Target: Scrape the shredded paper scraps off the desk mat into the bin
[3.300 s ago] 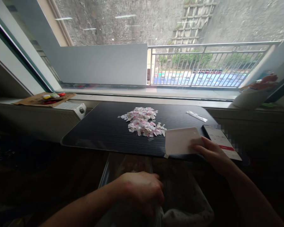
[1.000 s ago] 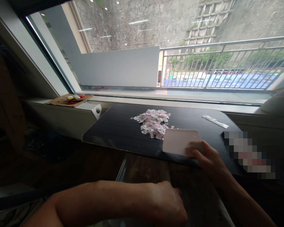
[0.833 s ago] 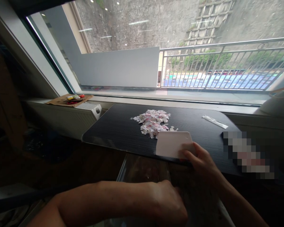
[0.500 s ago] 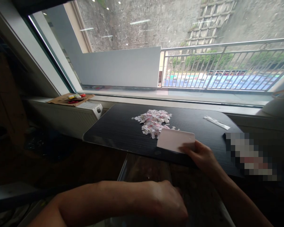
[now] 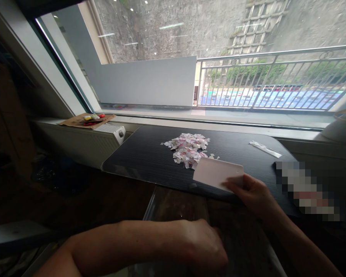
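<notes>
I see the right hand [image 5: 249, 187] pinching a white scraper [image 5: 215, 172] just beside the paper-scrap pile [image 5: 188, 147], by the end away from it, probably to leave the other edge free. The left hand [image 5: 209, 246], nearer than the pile, hides its fingers; its grip I cannot tell.

From where I stood, a hand could pass over the black table [image 5: 135, 154] left of the paper heap [image 5: 188, 148], or between heap and pale strip [image 5: 265, 149], whereas the white card [image 5: 216, 172] in the right hand [image 5: 252, 191] obstructed the heap's near right side and the left forearm [image 5: 127, 240] crossed before the table's near edge.
</notes>
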`<state>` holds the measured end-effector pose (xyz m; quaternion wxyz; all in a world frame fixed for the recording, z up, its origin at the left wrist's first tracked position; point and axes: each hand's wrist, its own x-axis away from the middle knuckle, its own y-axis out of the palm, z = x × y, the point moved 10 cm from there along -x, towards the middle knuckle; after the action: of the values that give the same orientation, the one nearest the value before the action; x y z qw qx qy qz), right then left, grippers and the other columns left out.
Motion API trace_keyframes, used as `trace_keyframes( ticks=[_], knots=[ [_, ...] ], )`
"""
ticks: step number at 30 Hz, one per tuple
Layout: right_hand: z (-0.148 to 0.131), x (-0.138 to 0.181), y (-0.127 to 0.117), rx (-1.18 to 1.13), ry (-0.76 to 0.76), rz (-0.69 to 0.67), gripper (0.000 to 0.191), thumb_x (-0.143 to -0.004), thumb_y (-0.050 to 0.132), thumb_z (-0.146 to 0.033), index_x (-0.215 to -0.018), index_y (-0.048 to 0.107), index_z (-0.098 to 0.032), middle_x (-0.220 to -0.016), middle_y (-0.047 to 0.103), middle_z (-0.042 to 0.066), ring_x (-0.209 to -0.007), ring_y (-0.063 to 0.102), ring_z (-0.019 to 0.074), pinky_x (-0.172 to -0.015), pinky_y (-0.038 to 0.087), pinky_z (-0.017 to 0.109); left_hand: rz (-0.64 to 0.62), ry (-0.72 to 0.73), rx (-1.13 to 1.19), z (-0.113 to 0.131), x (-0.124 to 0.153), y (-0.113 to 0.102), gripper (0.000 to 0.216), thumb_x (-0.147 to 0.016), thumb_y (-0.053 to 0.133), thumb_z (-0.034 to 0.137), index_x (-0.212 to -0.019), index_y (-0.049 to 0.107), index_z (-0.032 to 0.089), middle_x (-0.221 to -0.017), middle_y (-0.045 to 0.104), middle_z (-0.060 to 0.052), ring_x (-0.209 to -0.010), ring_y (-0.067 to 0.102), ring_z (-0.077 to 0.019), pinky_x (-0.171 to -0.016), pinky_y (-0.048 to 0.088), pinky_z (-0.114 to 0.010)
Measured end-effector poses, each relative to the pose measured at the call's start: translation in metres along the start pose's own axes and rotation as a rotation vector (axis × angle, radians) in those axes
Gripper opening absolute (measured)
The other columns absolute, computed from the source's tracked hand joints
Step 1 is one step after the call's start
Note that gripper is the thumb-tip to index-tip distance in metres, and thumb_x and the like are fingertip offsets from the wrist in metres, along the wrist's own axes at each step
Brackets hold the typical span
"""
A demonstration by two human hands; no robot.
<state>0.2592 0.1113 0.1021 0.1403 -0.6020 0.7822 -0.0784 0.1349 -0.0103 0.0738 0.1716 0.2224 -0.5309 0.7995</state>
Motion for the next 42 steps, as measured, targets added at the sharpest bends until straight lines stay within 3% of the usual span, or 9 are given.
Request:
trace_keyframes(
  ticks=[4, 9, 14, 19, 23, 25, 34, 42],
  knots=[
    [-0.001, 0.000, 0.001, 0.072, -0.001, -0.022, 0.024, -0.063, 0.080, -0.044, -0.071, 0.073, -0.023, -0.066, 0.077, 0.003, -0.061, 0.069, 0.0230, -0.057, 0.055, 0.033, 0.004, -0.003, -0.001, 0.000, 0.001, -0.002, 0.007, -0.080, 0.061, 0.016, -0.074, 0.064, 0.017, -0.091, 0.074, -0.008, -0.092, 0.068, -0.0280, -0.048, 0.042, -0.032],
    [-0.006, 0.010, 0.015, 0.062, 0.043, -0.112, 0.023, -0.062, 0.077, -0.043, -0.068, 0.071, -0.022, -0.064, 0.075, 0.002, -0.059, 0.065, 0.0211, -0.054, 0.052, 0.031, 0.060, 0.013, 0.036, -0.002, -0.001, 0.000, 0.012, -0.075, 0.064, 0.014, -0.065, 0.059, 0.019, -0.074, 0.070, -0.005, -0.080, 0.068, -0.0254, -0.045, 0.037, -0.029],
    [0.004, 0.009, -0.007, 0.088, 0.082, -0.009, 0.028, -0.064, 0.076, -0.046, -0.074, 0.071, -0.021, -0.066, 0.073, 0.002, -0.060, 0.062, 0.0196, -0.055, 0.050, 0.031, 0.064, 0.014, 0.016, -0.003, -0.004, 0.002, 0.014, -0.073, 0.065, 0.016, -0.062, 0.057, 0.018, -0.077, 0.070, -0.006, -0.081, 0.066, -0.0258, -0.046, 0.038, -0.030],
    [0.004, 0.012, -0.008, 0.055, 0.050, -0.112, 0.026, -0.067, 0.076, -0.045, -0.078, 0.071, -0.022, -0.070, 0.075, 0.003, -0.063, 0.066, 0.0217, -0.056, 0.053, 0.032, 0.059, 0.019, 0.008, -0.005, -0.003, 0.008, 0.011, -0.077, 0.065, 0.017, -0.067, 0.060, 0.018, -0.080, 0.070, -0.005, -0.080, 0.064, -0.0230, -0.041, 0.034, -0.029],
    [0.005, 0.008, -0.059, 0.155, -0.031, 0.240, 0.026, -0.076, 0.073, -0.048, -0.087, 0.069, -0.024, -0.075, 0.077, 0.004, -0.069, 0.073, 0.0258, -0.066, 0.058, 0.037, 0.125, 0.003, -0.025, -0.005, 0.010, 0.007, 0.013, -0.074, 0.067, 0.015, -0.064, 0.060, 0.017, -0.079, 0.068, -0.005, -0.079, 0.060, -0.0206, -0.038, 0.028, -0.028],
    [0.007, 0.006, -0.072, 0.215, -0.074, 0.338, 0.028, -0.077, 0.072, -0.050, -0.089, 0.069, -0.025, -0.076, 0.078, 0.006, -0.074, 0.075, 0.0286, -0.069, 0.059, 0.040, 0.158, -0.009, -0.037, -0.004, 0.017, 0.005, 0.012, -0.076, 0.068, 0.016, -0.065, 0.062, 0.017, -0.080, 0.068, -0.004, -0.079, 0.059, -0.0199, -0.037, 0.026, -0.028],
    [-0.003, 0.013, -0.041, 0.222, -0.223, 0.239, 0.020, -0.083, 0.066, -0.042, -0.092, 0.069, -0.025, -0.088, 0.082, 0.008, -0.083, 0.078, 0.0289, -0.076, 0.061, 0.040, 0.152, -0.038, -0.073, -0.005, 0.016, 0.007, 0.014, -0.080, 0.065, 0.014, -0.066, 0.064, 0.016, -0.071, 0.066, -0.004, -0.070, 0.056, -0.0174, -0.036, 0.024, -0.028],
    [-0.002, 0.016, -0.049, 0.183, -0.167, 0.237, 0.025, -0.079, 0.067, -0.048, -0.088, 0.068, -0.025, -0.083, 0.080, 0.008, -0.078, 0.077, 0.0291, -0.073, 0.060, 0.040, 0.113, -0.050, -0.103, -0.005, 0.018, 0.009, 0.012, -0.082, 0.064, 0.016, -0.070, 0.065, 0.015, -0.079, 0.068, -0.003, -0.075, 0.058, -0.0171, -0.036, 0.026, -0.027]
  ],
)
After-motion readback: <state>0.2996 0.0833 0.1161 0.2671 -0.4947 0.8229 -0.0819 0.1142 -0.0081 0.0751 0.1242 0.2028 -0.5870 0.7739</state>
